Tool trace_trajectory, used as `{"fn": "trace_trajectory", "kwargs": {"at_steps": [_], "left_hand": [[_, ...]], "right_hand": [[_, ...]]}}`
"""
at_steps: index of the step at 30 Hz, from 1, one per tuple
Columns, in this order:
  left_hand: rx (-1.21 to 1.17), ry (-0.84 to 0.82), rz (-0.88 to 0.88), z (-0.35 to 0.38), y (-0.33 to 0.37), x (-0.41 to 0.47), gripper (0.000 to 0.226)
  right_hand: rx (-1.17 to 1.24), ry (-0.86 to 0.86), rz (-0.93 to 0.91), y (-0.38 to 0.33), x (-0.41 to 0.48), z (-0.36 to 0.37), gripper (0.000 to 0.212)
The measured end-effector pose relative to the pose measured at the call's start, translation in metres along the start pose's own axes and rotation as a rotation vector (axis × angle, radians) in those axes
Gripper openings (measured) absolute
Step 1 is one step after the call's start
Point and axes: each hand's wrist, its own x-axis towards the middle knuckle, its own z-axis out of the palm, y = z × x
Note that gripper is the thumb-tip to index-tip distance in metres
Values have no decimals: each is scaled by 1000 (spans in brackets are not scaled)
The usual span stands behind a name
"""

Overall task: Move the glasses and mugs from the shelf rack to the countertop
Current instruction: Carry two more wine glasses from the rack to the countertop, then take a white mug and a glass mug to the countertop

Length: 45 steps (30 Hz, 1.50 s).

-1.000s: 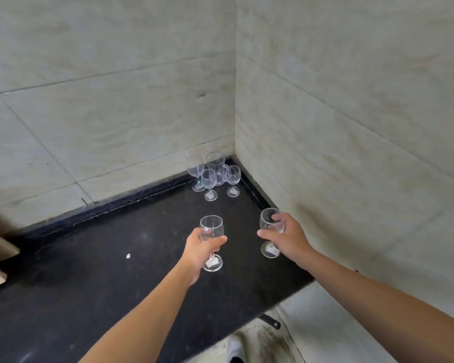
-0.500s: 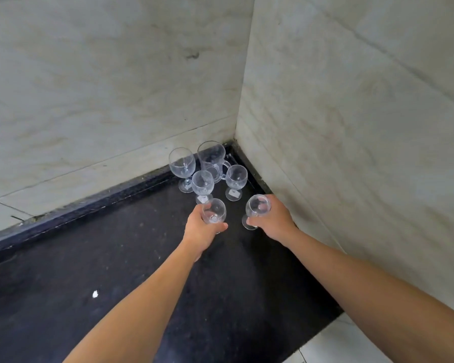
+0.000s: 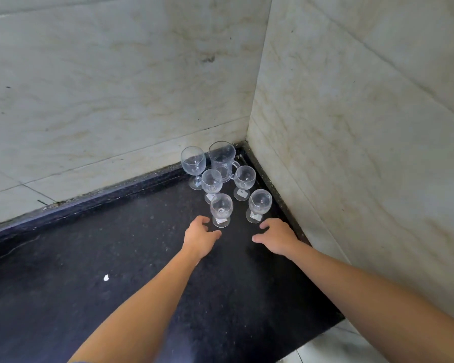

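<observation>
Our left hand (image 3: 199,235) and right hand (image 3: 277,235) hover with fingers loosely spread and hold nothing, just short of two small glasses (image 3: 221,209) standing upright on the dark countertop (image 3: 116,258), with three more glasses and a mug (image 3: 222,159) clustered in the corner.

Nothing readable here, honestly. The only label-type things are small white stickers on the feet of four stemmed glasses: the one just past the left hand (image 3: 199,235) has a sticker (image 3: 220,220), the one just past the right hand (image 3: 277,235) has another (image 3: 254,216), and the two glasses behind those carry stickers too (image 3: 209,197) (image 3: 242,194). All of them are too small and blurry to make out any print, brand or number.
</observation>
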Motion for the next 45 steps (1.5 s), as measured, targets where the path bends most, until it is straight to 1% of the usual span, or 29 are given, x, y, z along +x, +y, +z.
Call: {"fn": "trace_trajectory", "kwargs": {"at_steps": [4, 7, 10, 15, 19, 22, 27, 31, 35, 38, 42, 45], "left_hand": [[83, 65, -24, -20, -21, -51, 36], [130, 155, -34, -39, -48, -104, 32], [145, 294, -79, -55, -89, -167, 32], [140, 500, -241, -69, -178, -287, 31], [43, 703, -398, -67, -245, -395, 31], [-41, 837, -497, -51, -286, -475, 31], [-124, 994, -647, -6, -353, -600, 33], [-172, 1077, -745, 40, -402, -702, 33], [-207, 1138, -855, 87, -450, -812, 34], [-280, 1225, -925, 117, -478, -892, 29], [-418, 1341, -989, 150, -506, -977, 25], [-466, 1422, -1044, 169, -528, -1024, 24]], "right_hand": [[-249, -99, -200, -19, -25, 20, 46], [-431, -138, -404, -44, -47, 43, 42], [-616, -185, -633, -70, -77, 76, 40], [-814, -305, -978, -95, -159, 150, 38], [-1003, -467, -1209, -100, -244, 216, 39], [-1105, -554, -1375, -96, -316, 261, 39], [-1204, -665, -1602, -64, -439, 328, 39], [-1256, -696, -1784, -17, -541, 380, 41], [-1278, -757, -1917, 36, -645, 429, 42], [-1290, -829, -1995, 76, -723, 462, 43], [-1281, -930, -2137, 122, -818, 498, 42], [-1268, -989, -2265, 149, -882, 525, 41]]}}
